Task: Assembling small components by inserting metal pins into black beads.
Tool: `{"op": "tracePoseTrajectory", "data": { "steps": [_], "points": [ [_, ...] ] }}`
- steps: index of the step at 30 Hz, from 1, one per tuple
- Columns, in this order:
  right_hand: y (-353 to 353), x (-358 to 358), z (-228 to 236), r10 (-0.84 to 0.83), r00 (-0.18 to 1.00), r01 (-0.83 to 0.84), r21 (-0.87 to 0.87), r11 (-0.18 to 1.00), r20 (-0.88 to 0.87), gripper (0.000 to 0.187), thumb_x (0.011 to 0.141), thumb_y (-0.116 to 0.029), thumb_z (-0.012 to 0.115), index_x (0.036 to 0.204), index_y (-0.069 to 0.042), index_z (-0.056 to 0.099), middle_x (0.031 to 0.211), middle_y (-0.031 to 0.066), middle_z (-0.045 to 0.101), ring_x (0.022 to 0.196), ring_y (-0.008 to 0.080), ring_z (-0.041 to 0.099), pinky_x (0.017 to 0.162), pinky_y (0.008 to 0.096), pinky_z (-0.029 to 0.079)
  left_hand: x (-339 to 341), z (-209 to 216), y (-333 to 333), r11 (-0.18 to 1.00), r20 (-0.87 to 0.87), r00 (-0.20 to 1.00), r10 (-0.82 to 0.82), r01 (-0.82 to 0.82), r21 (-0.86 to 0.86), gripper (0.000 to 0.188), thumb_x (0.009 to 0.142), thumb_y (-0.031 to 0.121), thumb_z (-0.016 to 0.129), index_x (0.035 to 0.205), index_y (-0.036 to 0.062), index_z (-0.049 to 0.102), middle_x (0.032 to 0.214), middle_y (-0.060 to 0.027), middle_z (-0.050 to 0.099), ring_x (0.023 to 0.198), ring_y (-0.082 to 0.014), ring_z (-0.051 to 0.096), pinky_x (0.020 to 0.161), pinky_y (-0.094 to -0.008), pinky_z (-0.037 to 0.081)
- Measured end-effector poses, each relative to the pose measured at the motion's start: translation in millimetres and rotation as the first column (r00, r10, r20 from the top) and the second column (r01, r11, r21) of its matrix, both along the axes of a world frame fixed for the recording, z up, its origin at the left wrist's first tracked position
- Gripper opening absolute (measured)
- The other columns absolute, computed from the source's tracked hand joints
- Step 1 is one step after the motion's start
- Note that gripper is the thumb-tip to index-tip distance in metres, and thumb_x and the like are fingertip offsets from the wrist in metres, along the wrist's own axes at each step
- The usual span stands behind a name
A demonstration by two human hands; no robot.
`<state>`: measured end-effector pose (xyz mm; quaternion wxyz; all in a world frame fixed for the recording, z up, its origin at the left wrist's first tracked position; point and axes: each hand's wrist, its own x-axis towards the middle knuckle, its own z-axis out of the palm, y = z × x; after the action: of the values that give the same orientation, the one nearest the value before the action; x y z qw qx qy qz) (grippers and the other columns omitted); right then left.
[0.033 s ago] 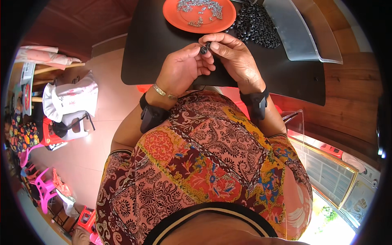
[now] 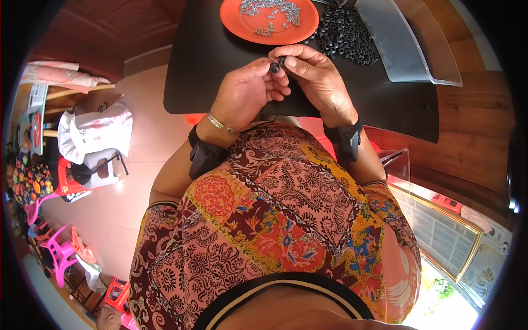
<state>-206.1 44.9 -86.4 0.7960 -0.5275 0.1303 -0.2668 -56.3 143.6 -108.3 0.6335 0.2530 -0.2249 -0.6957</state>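
Observation:
Over the near part of the black table (image 2: 203, 71), my two hands meet. My left hand (image 2: 246, 88) pinches a small round black part (image 2: 274, 68) between thumb and forefinger, its other fingers loosely curled. Thumb and forefinger of my right hand (image 2: 314, 74) are closed on a second small black piece (image 2: 281, 59), which touches or nearly touches the first. Their exact kind is too small to make out. Just beyond my fingers lies an orange plate (image 2: 234, 25) with many tiny silvery metal pieces (image 2: 283, 12) on it.
Right of the plate a heap of small black parts (image 2: 347, 36) spreads over the table, against a translucent plastic bin (image 2: 393, 49). A wooden panel (image 2: 467, 118) borders the right side. On the floor at left stand a white sack (image 2: 96, 132) and a pink chair (image 2: 59, 253).

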Motion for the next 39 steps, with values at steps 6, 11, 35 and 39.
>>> {"op": "tracePoseTrajectory", "data": {
  "steps": [6,11,35,39],
  "points": [
    [4,0,2,0.001,1.000,-0.002,0.049,0.999,0.021,0.023,0.093,-0.013,0.058,0.111,0.001,0.063,0.099,0.0051,0.064,0.081,0.0115,0.056,0.076,0.0263,0.047,-1,0,1,1.000,0.018,1.000,0.004,-0.004,-0.006,0.025,0.094,0.026,0.045,0.097,0.0039,0.057,0.091,-0.0089,0.062,0.083,-0.0211,0.060,0.076,-0.0310,0.046],
    [6,1,0,-0.023,1.000,0.023,0.003,1.000,0.017,0.023,0.093,-0.013,0.058,0.110,0.001,0.063,0.097,0.0047,0.064,0.081,0.0107,0.056,0.075,0.0253,0.047,-2,0,2,1.000,0.023,1.000,0.009,-0.009,0.011,0.025,0.094,0.026,0.045,0.097,0.0043,0.058,0.090,-0.0083,0.062,0.083,-0.0203,0.060,0.076,-0.0307,0.046],
    [21,7,-8,-0.351,0.936,0.308,-0.409,0.859,-0.033,0.018,0.089,0.000,0.061,0.106,-0.002,0.065,0.101,0.0022,0.064,0.086,0.0083,0.060,0.080,0.0228,0.050,-5,6,4,0.992,0.019,0.997,0.073,-0.074,0.104,0.019,0.092,0.023,0.049,0.098,0.0056,0.056,0.090,-0.0050,0.062,0.082,-0.0188,0.062,0.075,-0.0304,0.046],
    [24,8,-8,-0.421,0.906,0.355,-0.615,0.704,0.041,0.024,0.083,0.003,0.067,0.106,-0.003,0.066,0.106,0.0043,0.064,0.095,0.0114,0.060,0.085,0.0250,0.049,-5,12,4,0.992,-0.016,0.996,0.086,-0.084,0.095,0.018,0.093,0.023,0.049,0.099,0.0081,0.056,0.091,-0.0013,0.061,0.084,-0.0146,0.059,0.077,-0.0297,0.045]
  ]
}}
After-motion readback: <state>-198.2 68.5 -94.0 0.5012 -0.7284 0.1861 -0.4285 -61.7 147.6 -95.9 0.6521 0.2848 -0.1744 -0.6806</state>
